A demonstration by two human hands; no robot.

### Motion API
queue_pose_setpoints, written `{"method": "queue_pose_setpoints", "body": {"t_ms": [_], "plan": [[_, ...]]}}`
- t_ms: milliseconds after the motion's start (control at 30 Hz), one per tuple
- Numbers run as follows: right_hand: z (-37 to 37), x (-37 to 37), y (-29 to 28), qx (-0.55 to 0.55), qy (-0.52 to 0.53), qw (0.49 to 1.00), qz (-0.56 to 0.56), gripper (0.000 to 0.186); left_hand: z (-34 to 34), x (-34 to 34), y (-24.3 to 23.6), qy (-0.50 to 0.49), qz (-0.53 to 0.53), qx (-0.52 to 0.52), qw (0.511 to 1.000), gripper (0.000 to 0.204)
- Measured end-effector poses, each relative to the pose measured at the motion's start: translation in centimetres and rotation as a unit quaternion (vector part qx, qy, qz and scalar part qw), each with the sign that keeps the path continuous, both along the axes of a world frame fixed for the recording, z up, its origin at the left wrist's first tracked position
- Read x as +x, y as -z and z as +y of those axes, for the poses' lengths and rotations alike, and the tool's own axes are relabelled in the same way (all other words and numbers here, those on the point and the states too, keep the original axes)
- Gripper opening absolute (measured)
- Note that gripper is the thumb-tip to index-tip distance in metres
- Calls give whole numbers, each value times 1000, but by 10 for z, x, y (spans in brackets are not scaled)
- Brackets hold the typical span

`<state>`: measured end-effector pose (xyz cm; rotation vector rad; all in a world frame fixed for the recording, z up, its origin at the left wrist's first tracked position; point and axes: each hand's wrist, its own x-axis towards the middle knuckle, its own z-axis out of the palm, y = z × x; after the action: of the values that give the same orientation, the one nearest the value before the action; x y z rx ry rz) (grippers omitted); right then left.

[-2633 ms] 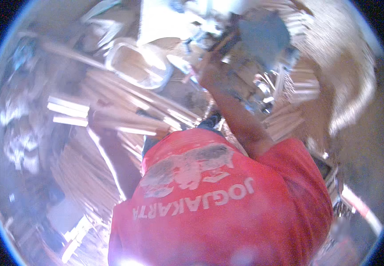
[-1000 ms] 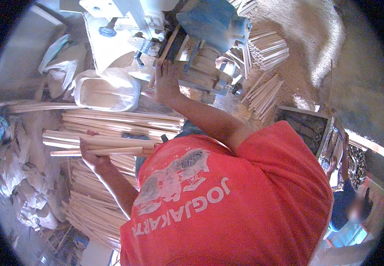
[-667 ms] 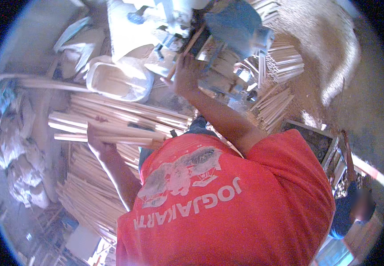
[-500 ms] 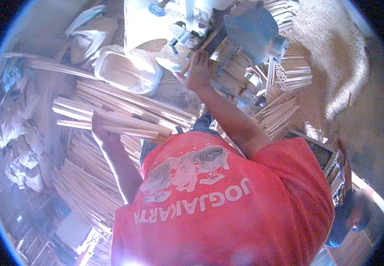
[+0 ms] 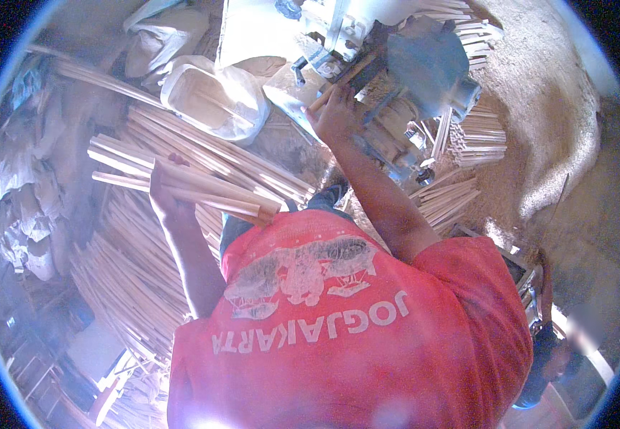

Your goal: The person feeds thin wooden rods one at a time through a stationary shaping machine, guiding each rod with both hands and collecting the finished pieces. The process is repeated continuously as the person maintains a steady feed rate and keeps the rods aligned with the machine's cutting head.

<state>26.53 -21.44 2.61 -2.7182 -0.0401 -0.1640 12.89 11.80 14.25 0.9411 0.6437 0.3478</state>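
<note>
My left hand (image 5: 169,189) is closed around a small bundle of pale wooden sticks (image 5: 224,196), held level in front of my waist. Their near ends almost touch my red shirt. Farther ahead, my right hand (image 5: 335,120) rests at a machine (image 5: 428,57) with a blue-grey rounded housing. Its fingers grip a short visible length of wooden strip (image 5: 317,104) on the machine's bed; the strip's far part is hidden by the hand and machine.
Long stacked sticks (image 5: 124,272) lie below my left arm. A white sack-lined tub (image 5: 252,121) stands ahead. More stick piles (image 5: 478,136) and sawdust (image 5: 546,107) lie right of the machine. Pale sacks (image 5: 31,207) line the left. Another person (image 5: 553,357) is at lower right.
The whole view has shifted a little, with the machine now slightly farther right. Both hands keep their holds, the right still at the machine and the left around the bundle.
</note>
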Motion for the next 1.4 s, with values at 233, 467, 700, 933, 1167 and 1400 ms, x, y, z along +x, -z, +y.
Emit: {"method": "queue_pose_setpoints", "body": {"t_ms": [233,467,700,933,1167,1400], "plan": [[-1,5,-5,-6,12,1000,2,104,-2,3,-5,-19,51,-5,999,69],[-4,6,-8,-41,-4,999,11,102,-7,0,-10,-39,32,-11,999,62],[-5,11,-7,-20,-2,1000,12,100,-5,2,-6,-70,44,-20,996,63],[-3,15,5,-25,12,999,-25,100,0,3,1,-65,56,-8,996,65],[-5,17,11,-10,21,1000,-19,97,10,-1,9,-36,52,-44,997,60],[-6,25,14,11,15,999,-47,97,14,-1,17,-58,53,-35,996,61]]}}
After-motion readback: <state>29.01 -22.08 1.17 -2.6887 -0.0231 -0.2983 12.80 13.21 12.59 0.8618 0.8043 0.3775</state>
